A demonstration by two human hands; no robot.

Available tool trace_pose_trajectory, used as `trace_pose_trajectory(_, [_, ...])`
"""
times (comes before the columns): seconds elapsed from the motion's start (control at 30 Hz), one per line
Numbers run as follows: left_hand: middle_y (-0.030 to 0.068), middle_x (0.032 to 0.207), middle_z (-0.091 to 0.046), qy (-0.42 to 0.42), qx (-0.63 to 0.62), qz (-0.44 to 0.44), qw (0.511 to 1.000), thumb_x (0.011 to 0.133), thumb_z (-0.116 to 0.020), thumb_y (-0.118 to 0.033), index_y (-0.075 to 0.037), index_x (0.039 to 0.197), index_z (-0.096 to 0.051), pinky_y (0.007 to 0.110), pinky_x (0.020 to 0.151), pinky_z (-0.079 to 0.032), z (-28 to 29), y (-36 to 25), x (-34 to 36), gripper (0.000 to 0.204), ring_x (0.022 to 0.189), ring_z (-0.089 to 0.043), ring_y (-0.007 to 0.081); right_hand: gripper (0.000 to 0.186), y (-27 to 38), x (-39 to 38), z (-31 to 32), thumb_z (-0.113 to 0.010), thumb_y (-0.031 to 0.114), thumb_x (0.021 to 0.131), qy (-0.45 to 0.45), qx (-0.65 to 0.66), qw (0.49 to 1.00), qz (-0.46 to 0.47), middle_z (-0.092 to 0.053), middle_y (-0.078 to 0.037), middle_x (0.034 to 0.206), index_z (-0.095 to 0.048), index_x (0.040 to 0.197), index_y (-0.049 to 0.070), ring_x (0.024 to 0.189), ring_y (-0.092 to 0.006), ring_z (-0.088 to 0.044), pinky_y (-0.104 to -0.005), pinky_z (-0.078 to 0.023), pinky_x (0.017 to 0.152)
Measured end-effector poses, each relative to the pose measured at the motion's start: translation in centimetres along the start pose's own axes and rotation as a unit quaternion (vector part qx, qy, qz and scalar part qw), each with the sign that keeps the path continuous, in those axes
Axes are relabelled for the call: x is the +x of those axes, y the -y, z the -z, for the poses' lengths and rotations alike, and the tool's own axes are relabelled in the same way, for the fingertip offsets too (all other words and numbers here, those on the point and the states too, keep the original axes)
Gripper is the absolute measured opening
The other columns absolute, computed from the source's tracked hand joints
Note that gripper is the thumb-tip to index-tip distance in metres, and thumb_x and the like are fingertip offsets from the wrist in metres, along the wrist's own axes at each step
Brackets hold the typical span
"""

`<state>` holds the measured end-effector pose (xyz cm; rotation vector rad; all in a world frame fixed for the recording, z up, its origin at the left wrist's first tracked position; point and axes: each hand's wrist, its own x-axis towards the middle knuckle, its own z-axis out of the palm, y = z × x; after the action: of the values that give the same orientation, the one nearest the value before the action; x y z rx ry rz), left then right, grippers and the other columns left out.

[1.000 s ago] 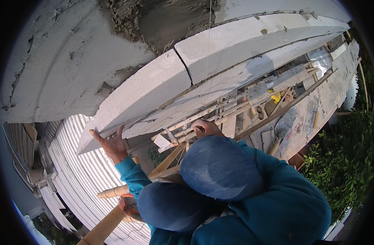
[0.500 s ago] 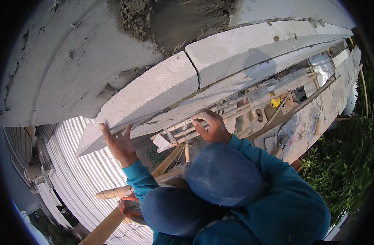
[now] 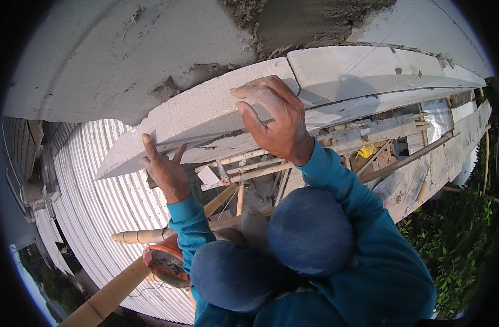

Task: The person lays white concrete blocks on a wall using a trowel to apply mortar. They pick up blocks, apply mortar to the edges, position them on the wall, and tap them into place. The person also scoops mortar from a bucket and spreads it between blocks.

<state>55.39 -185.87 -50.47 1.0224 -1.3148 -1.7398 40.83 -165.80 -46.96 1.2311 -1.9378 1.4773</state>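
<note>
A pale, rough-faced block (image 3: 195,103) with a long tapered left end lies along the mortar-smeared wall ledge, beside another block (image 3: 358,68) across a narrow joint. My left hand (image 3: 165,171) grips the lower left edge of the first block, fingers spread along it. My right hand (image 3: 271,117), dusted white, is over that block's right part with fingers bent and thumb apart; it holds nothing, and whether the fingertips touch the surface I cannot tell. Wet grey mortar (image 3: 298,24) is on the wall above the blocks.
Below me are bamboo poles (image 3: 113,289), planks (image 3: 462,147) with tools, and an orange bucket (image 3: 167,264) beside my blue-clad knees (image 3: 309,229). Corrugated white roofing (image 3: 91,207) lies lower left; a yellow item (image 3: 365,151) sits among the poles; leaves (image 3: 440,250) fill the right side.
My right hand has risen from beside the scaffold poles to over the block. My left hand still grips the block's edge. The view has shifted, showing more of the orange bucket.
</note>
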Motion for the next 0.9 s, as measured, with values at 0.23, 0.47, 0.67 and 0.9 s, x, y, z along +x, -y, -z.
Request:
trace_pose_trajectory(0.23, [0.0349, 0.149, -0.02, -0.019, -0.003, -0.033, 0.999, 0.081, -0.071, -0.061, 0.011, 0.147, -0.007, 0.055, 0.091, -0.06, 0.0, 0.8, 0.4, 0.117, 0.143, -0.021, 0.0484, 0.035, -2.7, 1.9, 1.3, -0.077, 0.026, 0.082, 0.126, -0.146, 0.981, 0.011, -0.063, -0.01, 0.111, -0.069, 0.112, 0.008, 0.106, -0.0287, -0.058, -0.044, -0.046, 0.094])
trace_pose_trajectory(0.47, [0.0338, 0.145, -0.022, -0.014, 0.003, -0.031, 0.999, 0.082, -0.071, -0.061, 0.011, 0.141, -0.018, 0.053, 0.089, -0.061, -0.2, 0.4, -0.1, 0.107, 0.14, -0.031, 0.0459, 0.063, -2.7, 2.4, 0.7, -0.083, 0.046, 0.075, 0.216, -0.203, 0.955, 0.012, -0.058, -0.008, 0.126, -0.064, 0.126, 0.014, 0.122, -0.0288, -0.049, -0.0478, -0.035, 0.107])
trace_pose_trajectory(0.67, [0.0386, 0.143, -0.023, -0.051, -0.004, -0.016, 0.999, 0.079, -0.075, -0.058, 0.015, 0.139, -0.015, 0.051, 0.087, -0.062, 0.0, 0.4, 0.2, 0.112, 0.138, -0.034, 0.0473, 0.078, -2.8, 2.5, 0.7, -0.085, 0.052, 0.068, 0.255, -0.243, 0.935, 0.036, -0.054, -0.008, 0.131, -0.061, 0.132, 0.016, 0.124, -0.0295, -0.047, -0.0489, -0.032, 0.109])
trace_pose_trajectory(0.9, [0.0399, 0.145, -0.021, -0.011, 0.002, -0.034, 0.999, 0.081, -0.073, -0.057, 0.016, 0.141, -0.016, 0.051, 0.088, -0.061, 0.1, 0.3, 0.3, 0.111, 0.136, -0.036, 0.0499, 0.085, -2.7, 2.0, 0.3, -0.086, 0.051, 0.066, 0.252, -0.282, 0.925, 0.038, -0.051, -0.009, 0.132, -0.055, 0.137, 0.016, 0.124, -0.0304, -0.045, -0.0502, -0.031, 0.11])
